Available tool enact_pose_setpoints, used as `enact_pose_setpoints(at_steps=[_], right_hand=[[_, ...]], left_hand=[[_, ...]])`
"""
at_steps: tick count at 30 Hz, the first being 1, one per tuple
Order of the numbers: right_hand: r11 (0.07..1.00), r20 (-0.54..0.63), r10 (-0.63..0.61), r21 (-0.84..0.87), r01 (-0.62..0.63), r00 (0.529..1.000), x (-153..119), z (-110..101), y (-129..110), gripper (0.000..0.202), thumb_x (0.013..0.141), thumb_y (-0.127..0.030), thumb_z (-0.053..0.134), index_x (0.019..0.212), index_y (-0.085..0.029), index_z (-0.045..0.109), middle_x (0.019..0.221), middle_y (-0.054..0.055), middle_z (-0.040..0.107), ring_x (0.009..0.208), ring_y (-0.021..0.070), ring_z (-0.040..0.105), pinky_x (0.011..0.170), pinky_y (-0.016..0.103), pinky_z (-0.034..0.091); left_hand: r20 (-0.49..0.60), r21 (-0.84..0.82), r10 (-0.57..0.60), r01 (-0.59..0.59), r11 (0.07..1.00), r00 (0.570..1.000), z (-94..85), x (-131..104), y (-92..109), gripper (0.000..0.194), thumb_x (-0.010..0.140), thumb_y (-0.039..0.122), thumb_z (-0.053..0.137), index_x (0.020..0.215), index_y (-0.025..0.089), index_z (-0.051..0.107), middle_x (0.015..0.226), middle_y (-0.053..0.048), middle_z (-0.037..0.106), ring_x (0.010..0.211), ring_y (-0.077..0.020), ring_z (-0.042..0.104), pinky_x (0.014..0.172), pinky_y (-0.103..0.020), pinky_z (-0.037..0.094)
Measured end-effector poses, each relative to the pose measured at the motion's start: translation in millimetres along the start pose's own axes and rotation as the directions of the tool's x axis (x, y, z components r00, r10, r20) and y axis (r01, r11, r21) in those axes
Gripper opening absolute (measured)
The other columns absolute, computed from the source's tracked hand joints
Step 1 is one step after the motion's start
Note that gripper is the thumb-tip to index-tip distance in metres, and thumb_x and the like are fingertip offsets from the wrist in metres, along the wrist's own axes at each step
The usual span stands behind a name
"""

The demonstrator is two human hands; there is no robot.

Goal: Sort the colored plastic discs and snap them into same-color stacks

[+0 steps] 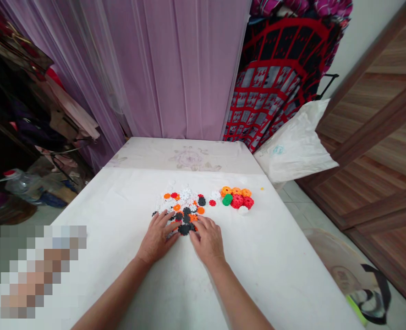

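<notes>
Both hands rest on a loose pile of small flat scalloped discs, black, orange, red and white. My left hand lies over the pile's near left side, fingers spread. Across from it, my right hand touches the near right side with its fingers apart. Black discs show between the two hands, near both thumbs. White discs gather toward the far side of the pile. Some pieces under the fingers are hidden.
Right of the pile sit stacked orange discs, red discs, a green one and a white one. A white cloth covers the table. A white sack stands beyond its right edge. A pixelated patch hides the lower left.
</notes>
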State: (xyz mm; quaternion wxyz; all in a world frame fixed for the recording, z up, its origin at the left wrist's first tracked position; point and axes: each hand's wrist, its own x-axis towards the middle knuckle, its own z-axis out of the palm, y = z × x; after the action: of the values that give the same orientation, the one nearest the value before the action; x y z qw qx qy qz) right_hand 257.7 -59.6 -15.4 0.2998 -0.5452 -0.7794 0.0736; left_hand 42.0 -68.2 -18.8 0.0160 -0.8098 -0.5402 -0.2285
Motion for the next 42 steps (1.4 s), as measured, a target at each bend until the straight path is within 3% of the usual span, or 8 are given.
enact_pose_setpoints(at_steps=[5, 11, 17, 21, 24, 29, 36, 42], right_hand=[[1.000, -0.021, -0.020, 0.012, 0.020, 1.000, -0.6, 2.0, 1.3, 0.027, 0.086, -0.022, 0.066, 0.112, -0.023, 0.072, 0.127, 0.008, 0.070, 0.118, 0.0263, 0.060, 0.096, 0.040, 0.046], [0.999, -0.127, 0.017, 0.051, -0.011, 0.992, 0.1, 6.2, 10.2, 0.023, 0.086, -0.015, 0.059, 0.099, -0.023, 0.075, 0.117, 0.009, 0.073, 0.109, 0.0255, 0.064, 0.096, 0.041, 0.050], [0.987, -0.252, 0.129, 0.123, -0.100, 0.959, -0.5, 8.6, 22.3, 0.030, 0.090, -0.015, 0.048, 0.098, -0.023, 0.075, 0.107, 0.007, 0.077, 0.101, 0.0221, 0.067, 0.093, 0.038, 0.054], [0.986, -0.308, 0.150, 0.113, -0.120, 0.940, -5.6, 6.8, 34.2, 0.029, 0.090, -0.019, 0.048, 0.099, -0.021, 0.076, 0.108, 0.009, 0.077, 0.102, 0.0232, 0.067, 0.096, 0.040, 0.054], [0.992, -0.282, 0.127, 0.032, -0.123, 0.951, -10.5, 2.3, 40.4, 0.026, 0.088, -0.024, 0.054, 0.102, -0.021, 0.076, 0.114, 0.010, 0.075, 0.109, 0.0262, 0.065, 0.099, 0.044, 0.051], [0.985, -0.185, 0.109, -0.110, -0.131, 0.977, -16.5, -3.8, 39.1, 0.031, 0.084, -0.025, 0.060, 0.112, -0.023, 0.074, 0.128, 0.010, 0.069, 0.122, 0.0300, 0.058, 0.101, 0.047, 0.047], [0.980, -0.164, 0.123, -0.137, -0.146, 0.979, -15.8, -5.7, 30.7, 0.028, 0.087, -0.024, 0.059, 0.112, -0.023, 0.073, 0.130, 0.010, 0.068, 0.122, 0.0285, 0.059, 0.100, 0.044, 0.045], [0.981, -0.112, 0.103, -0.156, -0.120, 0.988, -10.2, -8.7, 20.7, 0.026, 0.091, -0.023, 0.058, 0.112, -0.027, 0.073, 0.130, 0.006, 0.069, 0.122, 0.0264, 0.058, 0.098, 0.042, 0.043]], left_hand=[[0.000, -0.058, -0.010, 0.010, 0.998, 1.000, 1.1, 1.1, 1.5, 0.034, 0.093, 0.033, 0.058, 0.125, 0.031, 0.070, 0.137, -0.008, 0.066, 0.132, -0.0300, 0.056, 0.113, -0.058, 0.042], [-0.147, -0.212, 0.018, -0.050, 0.976, 0.989, 8.0, 5.1, -7.6, 0.029, 0.095, 0.028, 0.054, 0.117, 0.025, 0.073, 0.118, -0.010, 0.075, 0.116, -0.0249, 0.066, 0.105, -0.048, 0.052], [-0.192, -0.355, -0.165, 0.088, 0.931, 0.967, 13.9, 6.7, -17.1, 0.031, 0.095, 0.025, 0.049, 0.113, 0.025, 0.074, 0.124, -0.009, 0.073, 0.120, -0.0245, 0.065, 0.108, -0.048, 0.050], [-0.229, -0.576, -0.375, 0.185, 0.796, 0.898, 12.6, 12.6, -22.2, 0.031, 0.096, 0.030, 0.046, 0.110, 0.025, 0.073, 0.124, -0.008, 0.073, 0.117, -0.0216, 0.067, 0.106, -0.043, 0.052], [-0.244, -0.696, -0.539, 0.242, 0.676, 0.806, 5.6, 25.6, -30.9, 0.031, 0.093, 0.033, 0.048, 0.110, 0.023, 0.072, 0.121, -0.007, 0.073, 0.117, -0.0212, 0.066, 0.108, -0.043, 0.049], [-0.164, -0.837, -0.760, 0.319, 0.445, 0.629, -1.4, 51.7, -54.8, 0.028, 0.084, 0.031, 0.055, 0.105, 0.021, 0.072, 0.114, -0.007, 0.075, 0.110, -0.0211, 0.067, 0.107, -0.042, 0.048], [-0.091, -0.919, -0.783, 0.251, 0.304, 0.615, 9.4, 78.1, -71.4, 0.032, 0.077, 0.030, 0.058, 0.105, 0.020, 0.069, 0.115, -0.009, 0.073, 0.109, -0.0198, 0.067, 0.105, -0.039, 0.048], [-0.067, -0.938, -0.789, 0.231, 0.259, 0.610, 12.8, 91.4, -75.9, 0.032, 0.075, 0.036, 0.065, 0.102, 0.020, 0.070, 0.110, -0.008, 0.073, 0.105, -0.0199, 0.067, 0.101, -0.039, 0.050]])
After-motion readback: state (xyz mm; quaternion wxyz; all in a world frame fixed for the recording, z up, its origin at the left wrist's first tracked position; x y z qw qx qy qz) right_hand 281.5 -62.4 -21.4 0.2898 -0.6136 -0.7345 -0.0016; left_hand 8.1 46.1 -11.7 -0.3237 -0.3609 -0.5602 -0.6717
